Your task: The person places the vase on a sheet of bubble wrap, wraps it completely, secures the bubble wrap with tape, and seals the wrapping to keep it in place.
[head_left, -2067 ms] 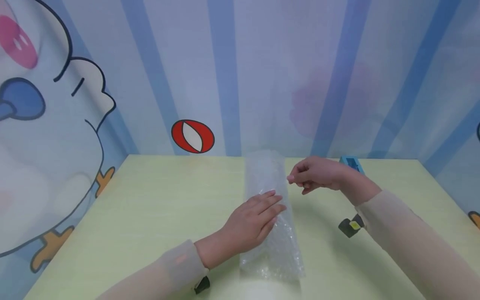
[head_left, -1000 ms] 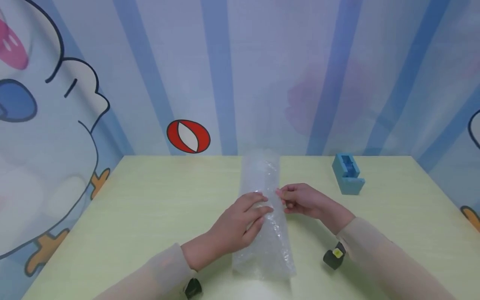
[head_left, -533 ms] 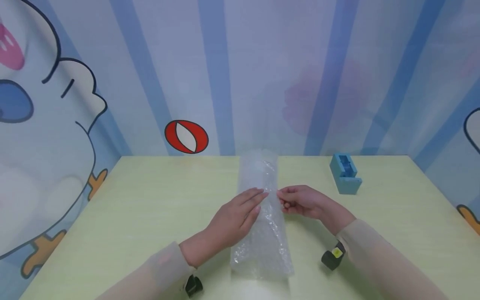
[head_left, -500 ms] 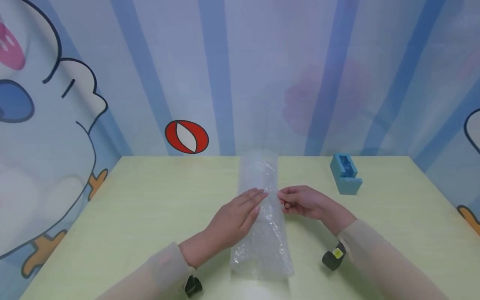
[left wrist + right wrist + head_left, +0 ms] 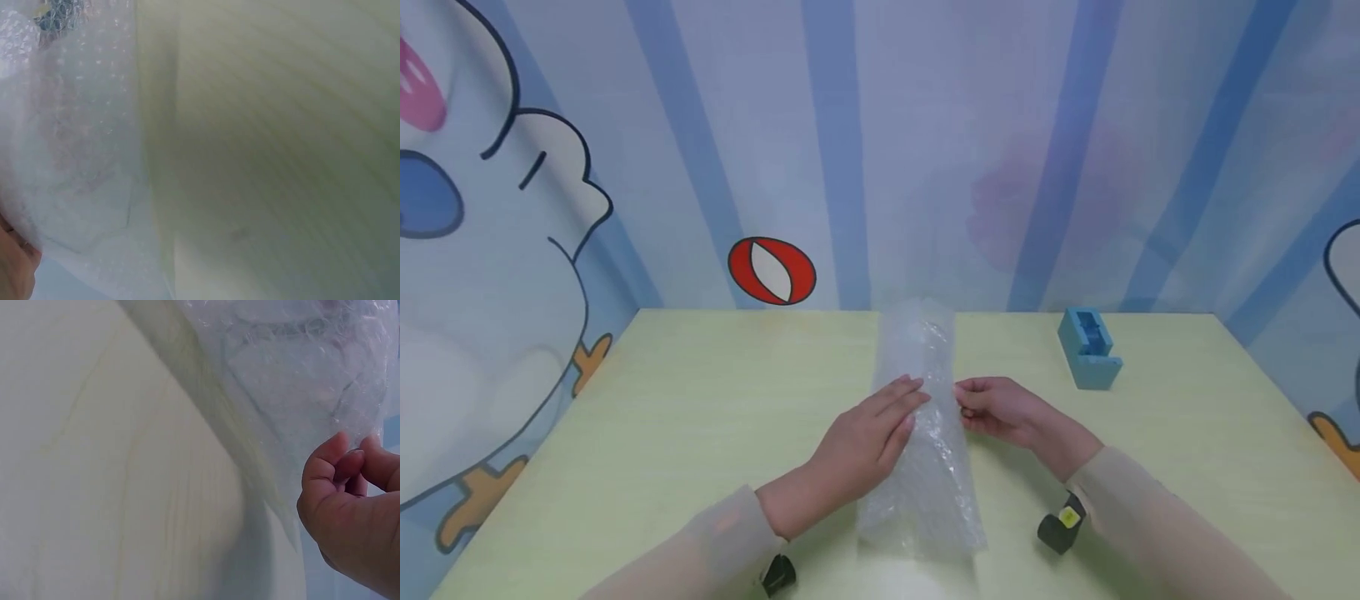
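A long piece of clear bubble wrap (image 5: 928, 467) lies folded down the middle of the table (image 5: 760, 367). My left hand (image 5: 861, 442) rests across its left side with fingers nearly straight, pressing on it. At the right edge of the wrap, the thumb and index fingertips of my right hand (image 5: 1000, 412) pinch the plastic, the other fingers curled. The right wrist view has this right hand (image 5: 350, 500) at the corner of the bubble wrap (image 5: 300, 369). Whether a thin clear strip is also between those fingertips, I cannot tell. What the wrap encloses is unclear.
A light-blue tape dispenser (image 5: 1093, 371) stands at the back right of the table, beyond my right hand. Behind the table rises a blue striped backdrop (image 5: 917, 150) with cartoon prints. Small black devices (image 5: 1060, 529) hang under both wrists.
My right hand came down and left from near the dispenser to the wrap's right edge, uncovering the dispenser. My left hand slid slightly left. In the last half second both hands barely moved.
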`<state>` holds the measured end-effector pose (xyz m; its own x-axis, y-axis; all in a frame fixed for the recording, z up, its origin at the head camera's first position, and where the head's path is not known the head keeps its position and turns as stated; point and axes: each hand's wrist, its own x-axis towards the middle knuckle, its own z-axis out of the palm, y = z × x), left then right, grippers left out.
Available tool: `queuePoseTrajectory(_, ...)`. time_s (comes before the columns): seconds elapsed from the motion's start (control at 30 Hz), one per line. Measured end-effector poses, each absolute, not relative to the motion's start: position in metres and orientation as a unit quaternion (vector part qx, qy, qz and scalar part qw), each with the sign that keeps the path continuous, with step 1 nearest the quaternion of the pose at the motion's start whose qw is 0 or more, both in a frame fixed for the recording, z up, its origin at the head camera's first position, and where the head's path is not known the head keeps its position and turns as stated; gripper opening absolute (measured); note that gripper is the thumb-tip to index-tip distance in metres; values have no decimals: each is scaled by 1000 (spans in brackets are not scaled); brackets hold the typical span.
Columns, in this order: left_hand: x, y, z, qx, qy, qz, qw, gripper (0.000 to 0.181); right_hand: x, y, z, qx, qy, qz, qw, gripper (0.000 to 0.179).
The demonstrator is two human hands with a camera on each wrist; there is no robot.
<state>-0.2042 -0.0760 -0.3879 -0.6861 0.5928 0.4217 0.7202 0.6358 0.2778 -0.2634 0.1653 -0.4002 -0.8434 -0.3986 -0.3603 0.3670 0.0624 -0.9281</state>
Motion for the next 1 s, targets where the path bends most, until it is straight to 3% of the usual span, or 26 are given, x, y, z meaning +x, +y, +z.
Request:
queuePoseTrajectory(0.13,-207,-77,-394,-373,-886,-219,167,37,-262,163,-400,-3,660,-696,283,19)
queuePoseTrajectory(0.43,-203,-77,-390,-359,-895,-219,149,41,-264,162,-404,3,651,-692,314,11)
queuePoseTrajectory(0.63,-207,-79,-388,-352,-894,-237,146,45,-269,164,-406,-11,644,-683,344,24)
queuePoseTrajectory(0.77,-212,-77,-384,-318,-890,-308,108,65,-262,166,-408,-2,679,-653,337,37)
queuePoseTrajectory(0.87,-213,-77,-382,-257,-884,-386,52,82,-251,166,-408,12,717,-627,306,43)
queuePoseTrajectory(1.0,-206,-84,-383,-149,-862,-482,-57,82,-230,167,-401,11,756,-597,269,62)
